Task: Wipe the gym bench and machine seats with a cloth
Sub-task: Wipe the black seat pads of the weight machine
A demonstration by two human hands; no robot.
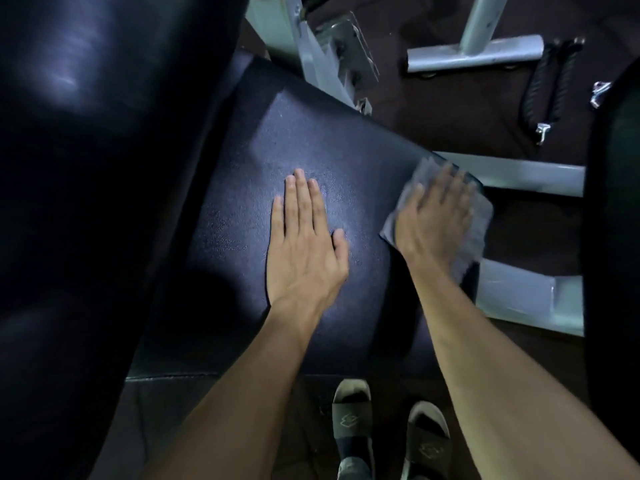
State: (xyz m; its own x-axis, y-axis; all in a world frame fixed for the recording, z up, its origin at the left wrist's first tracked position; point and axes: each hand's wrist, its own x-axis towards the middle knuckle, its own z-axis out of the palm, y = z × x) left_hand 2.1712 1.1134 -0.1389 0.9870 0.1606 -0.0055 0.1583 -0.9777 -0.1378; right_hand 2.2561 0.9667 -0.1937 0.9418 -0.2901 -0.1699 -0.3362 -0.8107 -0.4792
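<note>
On dark seat pad [311, 133]: L hand [304, 251] flat, fingers straight; R hand [433, 220], blurred, seemingly spread flat atop grey cloth [481, 216].

A: You've got two hands out there: left hand [304, 251], right hand [433, 220]. One cloth [481, 216].

B: One seat pad [311, 133], one back pad [86, 168], and your two sandals [351, 415].

Left hand [304, 251] flat, palm down on seat pad [311, 140], fingers straight and together, thumb out to the side. Right hand [433, 220] at pad's right edge, palm down, fingers spread and blurred, pressing cloth [481, 216]. Both forearms bare, reaching in from bottom, left nearer pad's middle.
</note>
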